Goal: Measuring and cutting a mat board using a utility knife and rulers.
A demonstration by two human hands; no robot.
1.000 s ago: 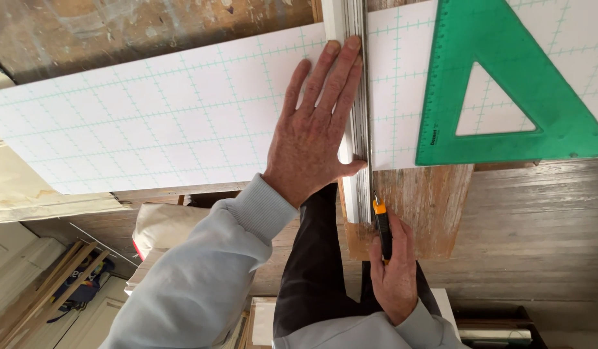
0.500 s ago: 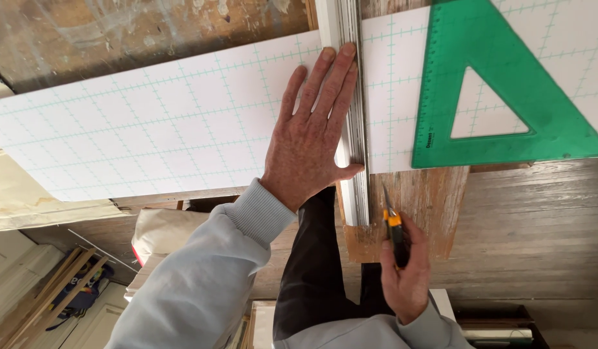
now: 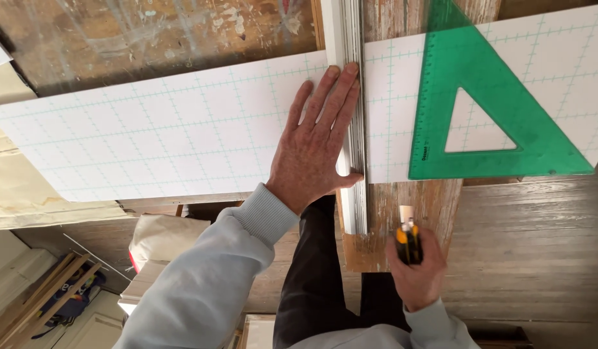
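My left hand lies flat, fingers together, pressing a long metal straightedge down across a white sheet with a pale green grid. The straightedge runs away from me over a weathered wooden plank. My right hand grips a yellow and black utility knife, blade end pointing away from me, just off the sheet's near edge and to the right of the straightedge. A green transparent set square rests on the sheet's right part.
A paint-stained wooden worktop lies beyond the sheet. A wooden floor shows at right. Below left are a white bag, wooden slats and a beige sheet. My dark trousers are under the table edge.
My right hand with the knife has drawn back toward me, off the sheet's near edge. My left hand stays pressed on the straightedge.
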